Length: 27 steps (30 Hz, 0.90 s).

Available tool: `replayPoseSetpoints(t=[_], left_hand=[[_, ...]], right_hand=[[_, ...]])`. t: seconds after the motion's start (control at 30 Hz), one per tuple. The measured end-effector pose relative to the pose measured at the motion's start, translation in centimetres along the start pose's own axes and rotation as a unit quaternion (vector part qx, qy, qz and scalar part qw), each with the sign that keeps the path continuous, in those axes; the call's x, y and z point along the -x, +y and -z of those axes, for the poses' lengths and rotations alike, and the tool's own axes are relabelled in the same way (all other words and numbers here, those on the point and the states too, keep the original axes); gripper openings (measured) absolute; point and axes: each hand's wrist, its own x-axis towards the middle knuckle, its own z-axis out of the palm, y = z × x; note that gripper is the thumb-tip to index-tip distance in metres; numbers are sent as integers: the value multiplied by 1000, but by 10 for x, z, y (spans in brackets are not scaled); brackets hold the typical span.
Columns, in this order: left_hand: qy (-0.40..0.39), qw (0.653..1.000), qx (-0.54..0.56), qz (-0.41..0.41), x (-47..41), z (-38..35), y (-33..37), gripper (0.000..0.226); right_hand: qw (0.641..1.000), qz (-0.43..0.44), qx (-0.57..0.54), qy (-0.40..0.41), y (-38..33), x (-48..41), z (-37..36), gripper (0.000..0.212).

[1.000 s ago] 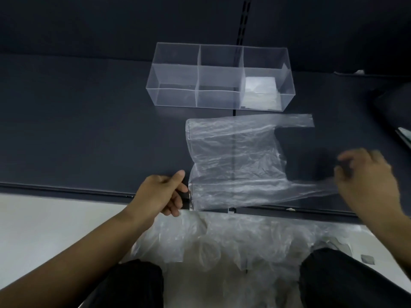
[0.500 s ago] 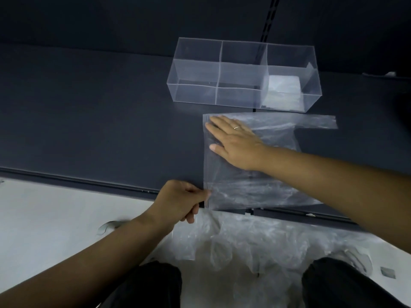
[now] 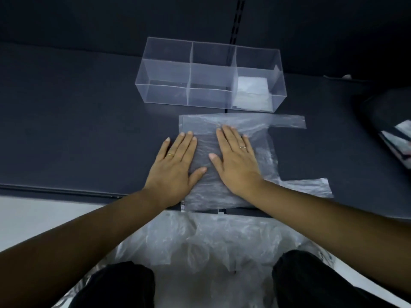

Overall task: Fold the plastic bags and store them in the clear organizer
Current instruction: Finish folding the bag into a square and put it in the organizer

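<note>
Pressing flat now w/ both palms: our left hand (image 3: 175,167) has let go of the bag's near left corner, which it was pinching half a sec ago, and come up onto the plastic bag (image 3: 224,161) beside our right hand (image 3: 236,161), which was already on it. Fingers of both hands are extended and slightly spread, not clamped on anything; left hand sits half on the bag's left edge, half on the dark table (image 3: 77,121). The bag lies spread in the centre of the frame, its two handles pointing to the right, just below the clear organizer (image 3: 209,74) at upper centre. The organizer's right compartment already holds folded bags (image 3: 252,92); middle and left ones look empty. More crumpled bags (image 3: 200,241) wait in our lap, bottom centre. We judge this as smoothing out air before the 1st fold, so most of the task remains.
</note>
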Motion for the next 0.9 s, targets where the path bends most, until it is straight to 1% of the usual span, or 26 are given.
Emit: replayPoseSetpoints(t=[0.07, 0.13, 0.23, 0.3, 0.33, 0.37, 0.43, 0.47, 0.5, 0.57, 0.6, 0.63, 0.67, 0.7, 0.8, 0.9], left_hand=[[10, 1000, -6, 3, 5, -6, -8, 83], [14, 1000, -18, 3, 8, -8, -11, 84], [5, 999, -30, 19, 13, -5, -12, 87], [21, 999, -24, 26, 18, 0, -11, 89], [46, 999, -13, 11, 22, 2, -10, 86], [67, 997, 2, -28, 28, 4, -9, 80], [84, 985, 19, -152, 45, 1, -9, 74], [74, 975, 8, -210, 53, -2, -9, 75], [55, 967, -11, -249, 61, -5, -9, 77], [45, 960, -44, -274, 71, -14, -10, 74], [55, 960, -50, -270, 73, -17, -9, 70], [66, 962, -52, -261, 73, -19, -9, 67], [74, 963, -56, -252, 73, -22, -10, 65], [77, 964, -62, -247, 73, -24, -11, 64], [80, 966, -65, -238, 74, -32, -13, 62], [101, 965, -57, -236, 73, -36, -13, 58]], right_hand=[[999, -32, 21, 4, 29, 10, 2, 69], [996, -76, 48, 12, 63, 23, 7, 73], [983, -170, 66, 37, 110, 46, 19, 72], [970, -220, 82, 61, 127, 58, 30, 67], [966, -227, 92, 78, 129, 62, 34, 64], [966, -219, 96, 96, 126, 65, 38, 63], [978, -154, 65, 129, 103, 70, 44, 59], [986, -101, 32, 131, 82, 73, 44, 58], [993, -38, -4, 114, 59, 77, 41, 60], [994, 96, -38, 45, 15, 87, 28, 63], [989, 146, -26, 17, 1, 91, 19, 64], [986, 169, -2, -4, -5, 94, 11, 66], [986, 166, 27, -19, -2, 95, 6, 67], [988, 143, 53, -27, 7, 95, 4, 69], [995, 37, 81, -35, 56, 99, 12, 73], [994, -70, 80, -11, 111, 115, 22, 74]])
